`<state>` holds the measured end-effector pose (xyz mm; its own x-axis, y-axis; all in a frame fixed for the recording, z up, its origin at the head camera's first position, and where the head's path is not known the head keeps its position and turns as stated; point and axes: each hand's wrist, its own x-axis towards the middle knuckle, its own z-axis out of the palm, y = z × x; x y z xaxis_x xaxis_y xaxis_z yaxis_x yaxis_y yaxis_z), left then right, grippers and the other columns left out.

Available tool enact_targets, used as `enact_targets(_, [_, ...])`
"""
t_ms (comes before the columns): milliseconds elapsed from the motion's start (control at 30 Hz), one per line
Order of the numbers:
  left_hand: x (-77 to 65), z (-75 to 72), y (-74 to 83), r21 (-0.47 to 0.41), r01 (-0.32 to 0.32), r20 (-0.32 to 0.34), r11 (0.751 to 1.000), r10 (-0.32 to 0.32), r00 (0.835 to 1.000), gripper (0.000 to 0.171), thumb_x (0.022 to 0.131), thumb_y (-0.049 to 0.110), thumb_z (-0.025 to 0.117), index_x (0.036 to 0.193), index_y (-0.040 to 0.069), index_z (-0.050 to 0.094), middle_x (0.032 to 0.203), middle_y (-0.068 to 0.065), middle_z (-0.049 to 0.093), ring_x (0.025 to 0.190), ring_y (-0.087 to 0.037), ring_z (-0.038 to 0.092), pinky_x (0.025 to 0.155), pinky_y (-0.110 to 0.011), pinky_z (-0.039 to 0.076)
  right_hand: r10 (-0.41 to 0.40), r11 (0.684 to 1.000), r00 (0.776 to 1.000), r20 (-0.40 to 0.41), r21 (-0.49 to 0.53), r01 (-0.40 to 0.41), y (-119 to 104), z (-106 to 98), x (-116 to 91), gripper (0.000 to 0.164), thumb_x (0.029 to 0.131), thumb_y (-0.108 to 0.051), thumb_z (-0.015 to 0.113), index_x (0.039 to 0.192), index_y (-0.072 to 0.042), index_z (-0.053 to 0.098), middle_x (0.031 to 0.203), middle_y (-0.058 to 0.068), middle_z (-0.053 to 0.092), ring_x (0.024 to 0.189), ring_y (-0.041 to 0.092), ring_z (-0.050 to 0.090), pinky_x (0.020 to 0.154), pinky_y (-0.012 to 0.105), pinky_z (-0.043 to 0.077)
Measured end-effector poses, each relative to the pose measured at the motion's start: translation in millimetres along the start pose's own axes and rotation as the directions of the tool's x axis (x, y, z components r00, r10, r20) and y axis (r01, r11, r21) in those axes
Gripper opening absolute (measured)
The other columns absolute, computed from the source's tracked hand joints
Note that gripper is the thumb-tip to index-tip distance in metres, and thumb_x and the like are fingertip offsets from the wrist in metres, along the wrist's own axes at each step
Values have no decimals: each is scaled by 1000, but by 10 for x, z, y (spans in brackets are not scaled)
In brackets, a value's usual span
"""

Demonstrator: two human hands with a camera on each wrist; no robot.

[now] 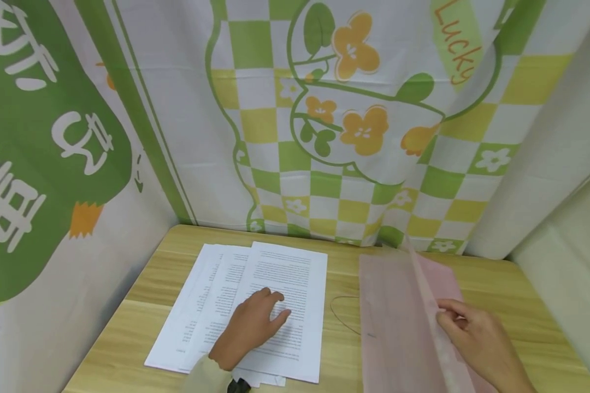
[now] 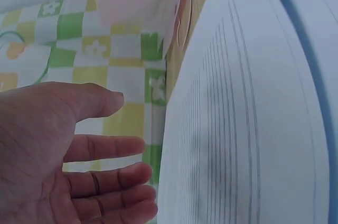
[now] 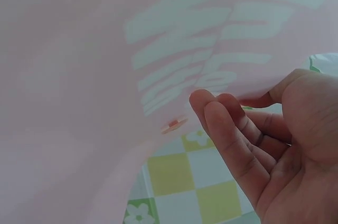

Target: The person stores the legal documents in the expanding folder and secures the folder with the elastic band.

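Head view: the left hand point(image 1: 255, 322), fingers loosely apart, hides some print on the papers point(image 1: 285, 273); the right hand point(image 1: 484, 335) pinches the pink folder point(image 1: 388, 305), its near end cut off. A strip of table point(image 1: 341, 360) runs between.

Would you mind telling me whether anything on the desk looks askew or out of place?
Mildly: the printed sheets beneath the left hand are fanned unevenly rather than squared, with corners poking out at the near edge. A thin cord also loops loosely beside the pink folder. Nothing looks spilled.
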<state>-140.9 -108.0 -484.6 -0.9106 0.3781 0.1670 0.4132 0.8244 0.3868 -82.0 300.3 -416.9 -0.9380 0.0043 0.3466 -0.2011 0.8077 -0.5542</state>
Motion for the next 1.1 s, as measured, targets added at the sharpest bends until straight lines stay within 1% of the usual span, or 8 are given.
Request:
enact_targets(133, [-66, -73, -165, 21, 55, -30, 998, -54, 998, 38, 94, 33, 76, 119, 4, 72, 96, -7, 65, 80, -20, 62, 67, -39, 53, 21, 1000, 1000, 17, 0, -21, -2, -15, -7, 19, 93, -9, 69, 108, -4, 79, 83, -7, 70, 70, -2, 60, 61, 13, 43])
enact_targets(233, [-125, -107, -249, 56, 86, -53, 995, -83, 995, 46, 92, 32, 79, 124, -1, 68, 95, -11, 62, 76, -20, 57, 65, -38, 50, 26, 1000, 999, 21, -7, -25, -5, -31, -7, 18, 94, -10, 68, 108, -4, 79, 82, -8, 69, 70, -2, 59, 61, 14, 43])
enact_targets(367, [-203, -143, -322, 84, 158, -37, 984, -155, 987, 58, 92, 33, 79, 131, -7, 62, 101, -16, 57, 84, -26, 54, 69, -41, 50, 26, 1000, 999, 25, -12, -26, 1, -39, -2, 19, 94, -10, 68, 108, -4, 79, 82, -8, 69, 69, -1, 58, 61, 14, 42])
enact_targets(533, [-234, -181, -400, 77, 292, -7, 953, -292, 956, 66, 93, 35, 77, 136, -11, 55, 112, -25, 56, 96, -37, 56, 76, -49, 52, 27, 1000, 999, 20, 2, -27, 10, -40, 4, 20, 94, -9, 68, 109, -1, 78, 82, -8, 68, 68, -2, 57, 60, 14, 42])
enact_targets(600, [-233, -171, -433, 79, 322, -4, 943, -323, 946, 70, 93, 35, 77, 138, -12, 52, 113, -28, 55, 97, -39, 56, 76, -52, 51, 27, 1000, 1000, 12, 8, -27, 14, -40, 1, 20, 94, -9, 68, 109, -1, 78, 81, -9, 67, 67, -1, 56, 60, 15, 42])
enact_targets(700, [-245, -129, -475, 85, 338, 0, 937, -340, 941, 77, 92, 38, 78, 142, -13, 48, 113, -30, 53, 97, -40, 55, 77, -53, 51, 10, 1000, 1000, -5, 6, -10, 16, -36, -1, 19, 93, -8, 68, 109, -1, 78, 79, -10, 65, 66, -1, 54, 59, 15, 41])
enact_targets(900, [-256, -78, -497, 85, 328, -7, 941, -328, 944, 91, 88, 45, 81, 146, -13, 42, 112, -29, 49, 95, -39, 50, 75, -51, 48, -33, 999, 999, -38, 16, 33, 20, -31, 6, 18, 91, -5, 69, 106, -2, 79, 77, -12, 64, 64, -1, 52, 58, 15, 40])
enact_targets(1100, [-239, -62, -522, 82, 336, 14, 938, -339, 941, 100, 82, 45, 87, 146, -15, 40, 111, -28, 48, 94, -37, 50, 75, -50, 47, 10, 1000, 1000, 1, 19, -10, -8, -70, 3, 19, 95, -9, 68, 110, -2, 78, 80, -9, 67, 66, 0, 56, 59, 15, 42])
